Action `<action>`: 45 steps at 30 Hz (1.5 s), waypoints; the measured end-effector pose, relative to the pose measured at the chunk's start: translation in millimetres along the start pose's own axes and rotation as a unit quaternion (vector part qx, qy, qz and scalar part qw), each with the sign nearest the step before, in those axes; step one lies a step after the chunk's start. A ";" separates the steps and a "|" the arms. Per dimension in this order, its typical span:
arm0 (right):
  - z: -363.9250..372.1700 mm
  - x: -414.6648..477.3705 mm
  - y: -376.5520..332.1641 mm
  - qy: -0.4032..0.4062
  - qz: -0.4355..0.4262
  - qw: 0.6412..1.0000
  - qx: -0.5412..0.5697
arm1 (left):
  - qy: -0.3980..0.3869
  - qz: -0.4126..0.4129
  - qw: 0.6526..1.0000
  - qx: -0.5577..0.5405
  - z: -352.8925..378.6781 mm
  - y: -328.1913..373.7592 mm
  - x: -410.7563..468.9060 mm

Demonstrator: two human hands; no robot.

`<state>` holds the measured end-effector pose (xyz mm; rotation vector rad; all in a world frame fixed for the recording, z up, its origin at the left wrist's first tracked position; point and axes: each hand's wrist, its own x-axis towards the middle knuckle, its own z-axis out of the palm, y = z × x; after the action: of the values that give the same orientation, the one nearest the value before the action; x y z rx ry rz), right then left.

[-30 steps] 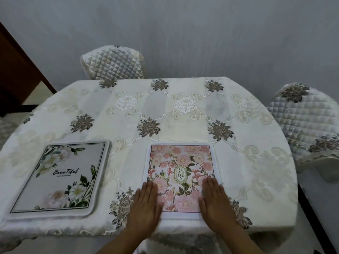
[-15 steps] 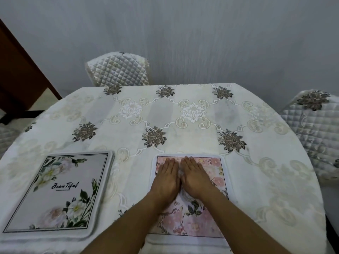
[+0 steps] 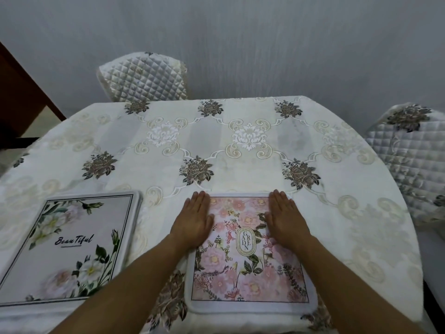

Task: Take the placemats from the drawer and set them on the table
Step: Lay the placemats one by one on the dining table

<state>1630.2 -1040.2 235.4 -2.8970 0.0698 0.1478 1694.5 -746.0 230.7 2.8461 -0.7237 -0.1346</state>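
Observation:
A pink floral placemat (image 3: 248,268) marked "Garden" lies flat near the front edge of the table (image 3: 240,150). My left hand (image 3: 193,219) presses flat on its far left corner, fingers straight. Flat on the far right corner lies my right hand (image 3: 285,219), fingers straight too. A second placemat (image 3: 65,249), white with green leaves and the word "Beautiful", rests on the table to the left, apart from both hands. The drawer is out of sight.
An embroidered cream tablecloth covers the table. A quilted chair (image 3: 143,77) stands at the far side and another chair (image 3: 411,162) at the right. Dark wooden furniture (image 3: 21,97) shows at the far left. A grey wall is behind.
My hands were side by side at the middle of the pink placemat's far edge; they have slid apart to its two far corners. Before that they lay on its near half.

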 end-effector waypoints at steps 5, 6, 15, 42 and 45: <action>1.3 -22.2 -14.6 0.003 0.023 1.000 0.006 | 0.006 -0.030 1.000 -0.004 0.5 19.5 -24.5; 5.6 -37.9 -18.6 0.006 0.025 1.000 0.007 | 0.012 -0.033 0.999 -0.011 4.5 25.8 -38.3; 9.6 -175.1 -61.9 -0.010 0.045 0.998 0.033 | -0.044 -0.061 0.996 -0.037 9.8 76.8 -163.2; -126.4 -237.3 -409.6 0.028 -0.125 0.991 -0.027 | 0.060 -0.141 0.987 0.045 -250.0 -136.7 -429.6; -120.4 -239.9 -454.3 0.019 -0.127 0.991 -0.040 | 0.056 -0.157 0.985 0.046 -265.6 -175.9 -457.2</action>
<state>1430.2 -619.8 483.9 -2.9557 -0.3048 0.0492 1411.8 -329.3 469.3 3.0071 -0.2602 0.0129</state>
